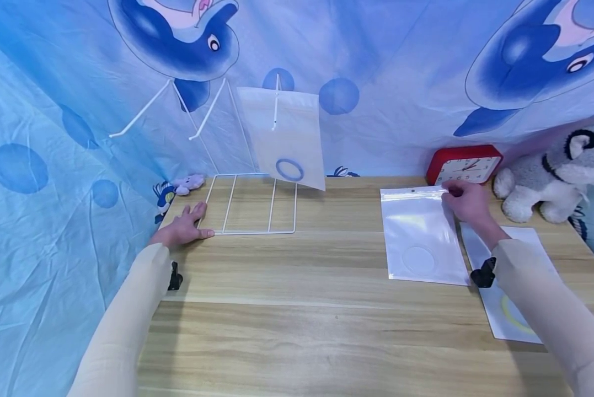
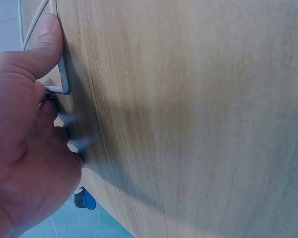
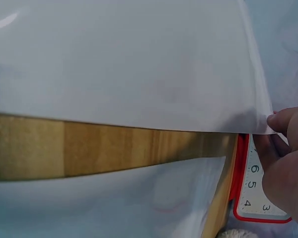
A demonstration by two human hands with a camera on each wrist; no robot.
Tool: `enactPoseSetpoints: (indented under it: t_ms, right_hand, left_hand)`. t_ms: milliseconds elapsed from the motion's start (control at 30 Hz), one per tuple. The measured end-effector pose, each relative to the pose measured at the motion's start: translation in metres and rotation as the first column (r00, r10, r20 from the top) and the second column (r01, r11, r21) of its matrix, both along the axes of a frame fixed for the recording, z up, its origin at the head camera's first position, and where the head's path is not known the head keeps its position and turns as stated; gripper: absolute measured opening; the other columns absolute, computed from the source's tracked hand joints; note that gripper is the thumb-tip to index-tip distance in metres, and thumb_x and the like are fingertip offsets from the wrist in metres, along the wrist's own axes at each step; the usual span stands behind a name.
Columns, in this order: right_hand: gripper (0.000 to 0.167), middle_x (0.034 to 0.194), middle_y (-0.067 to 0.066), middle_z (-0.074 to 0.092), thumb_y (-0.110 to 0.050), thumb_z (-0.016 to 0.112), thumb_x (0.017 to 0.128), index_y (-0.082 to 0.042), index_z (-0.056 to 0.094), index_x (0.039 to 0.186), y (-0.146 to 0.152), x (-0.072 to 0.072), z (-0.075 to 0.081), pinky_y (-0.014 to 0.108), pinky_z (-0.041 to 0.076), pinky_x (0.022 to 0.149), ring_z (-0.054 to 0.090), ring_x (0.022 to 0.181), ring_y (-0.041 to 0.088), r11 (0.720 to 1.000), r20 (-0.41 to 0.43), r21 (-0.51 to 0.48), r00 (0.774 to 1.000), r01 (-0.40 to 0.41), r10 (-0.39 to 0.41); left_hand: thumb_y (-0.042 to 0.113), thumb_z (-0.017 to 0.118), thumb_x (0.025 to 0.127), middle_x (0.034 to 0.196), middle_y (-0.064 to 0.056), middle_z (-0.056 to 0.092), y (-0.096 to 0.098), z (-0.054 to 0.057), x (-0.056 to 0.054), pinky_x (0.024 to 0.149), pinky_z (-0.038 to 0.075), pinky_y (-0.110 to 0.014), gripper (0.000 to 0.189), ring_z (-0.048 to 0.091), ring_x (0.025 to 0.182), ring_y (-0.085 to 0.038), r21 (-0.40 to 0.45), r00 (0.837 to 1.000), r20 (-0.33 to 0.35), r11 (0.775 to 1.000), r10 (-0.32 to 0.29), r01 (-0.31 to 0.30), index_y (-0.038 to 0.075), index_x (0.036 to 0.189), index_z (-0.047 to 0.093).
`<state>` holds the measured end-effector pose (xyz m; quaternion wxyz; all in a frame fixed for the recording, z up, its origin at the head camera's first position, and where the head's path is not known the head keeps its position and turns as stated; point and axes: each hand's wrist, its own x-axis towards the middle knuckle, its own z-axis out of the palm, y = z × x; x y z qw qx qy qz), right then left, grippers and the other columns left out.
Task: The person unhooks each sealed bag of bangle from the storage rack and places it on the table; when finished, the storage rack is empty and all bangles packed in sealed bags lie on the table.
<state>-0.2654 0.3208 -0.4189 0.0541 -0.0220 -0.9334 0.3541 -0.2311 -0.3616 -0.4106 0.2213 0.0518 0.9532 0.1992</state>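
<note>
My left hand [image 1: 185, 226] grips the near left corner of a white wire rack [image 1: 257, 233]; in the left wrist view the thumb [image 2: 48, 42] lies along the wire. The rack stands on the table, with three hooked prongs rising at the back. A pale zip bag [image 1: 289, 127] holding a blue ring hangs from the right prong. At the right, my right hand [image 1: 467, 204] pinches the top right corner of a white zip bag [image 1: 421, 231] with a clear ring inside. In the right wrist view that corner [image 3: 265, 124] sits between thumb and fingers.
Another zip bag [image 1: 495, 298] with a yellow ring lies partly under my right forearm. Behind the right hand stands a red clock [image 1: 465, 162], with a grey plush dog [image 1: 560, 171] beside it. A small purple toy [image 1: 188, 183] sits at the back left. Blue dolphin fabric hangs behind the wooden table [image 1: 326, 331].
</note>
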Motion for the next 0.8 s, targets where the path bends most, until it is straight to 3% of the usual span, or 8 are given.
enactPoseSetpoints:
  t_ms: [367,567,800]
  right_hand:
    - [0.04,0.129,0.036,0.053,-0.006,0.059,0.097,0.011,0.055,0.133,-0.0045,0.0018,-0.0017,0.061,0.048,0.091,0.054,0.11,0.05,0.992,0.101,0.093,0.992,-0.08,0.071]
    - [0.035,0.125,0.035,0.055,-0.004,0.056,0.099,0.012,0.057,0.13,-0.0041,0.0029,-0.0001,0.058,0.051,0.085,0.056,0.101,0.046,0.992,0.079,0.088,0.993,-0.095,0.088]
    - [0.026,0.112,0.033,0.062,-0.004,0.057,0.098,0.012,0.063,0.118,-0.006,0.0084,0.0057,0.057,0.05,0.082,0.057,0.093,0.043,0.986,-0.022,0.124,0.993,-0.116,0.119]
  left_hand:
    - [0.043,0.063,0.098,0.162,-0.027,-0.011,0.0,0.0003,0.0002,0.103,-0.003,-0.079,0.099,-0.014,0.138,-0.062,-0.001,1.0,0.01,1.0,0.016,-0.016,0.0,0.157,-0.003]
    - [0.045,0.063,0.097,0.161,-0.028,-0.011,-0.0002,0.001,0.0016,0.104,-0.003,-0.078,0.1,-0.013,0.138,-0.063,-0.008,1.0,0.009,1.0,0.019,-0.019,-0.001,0.157,-0.003]
    - [0.045,0.063,0.097,0.162,-0.028,-0.011,-0.0007,0.0002,0.0005,0.104,-0.003,-0.078,0.1,-0.015,0.14,-0.059,0.0,1.0,0.002,1.0,0.005,-0.005,-0.002,0.157,-0.002]
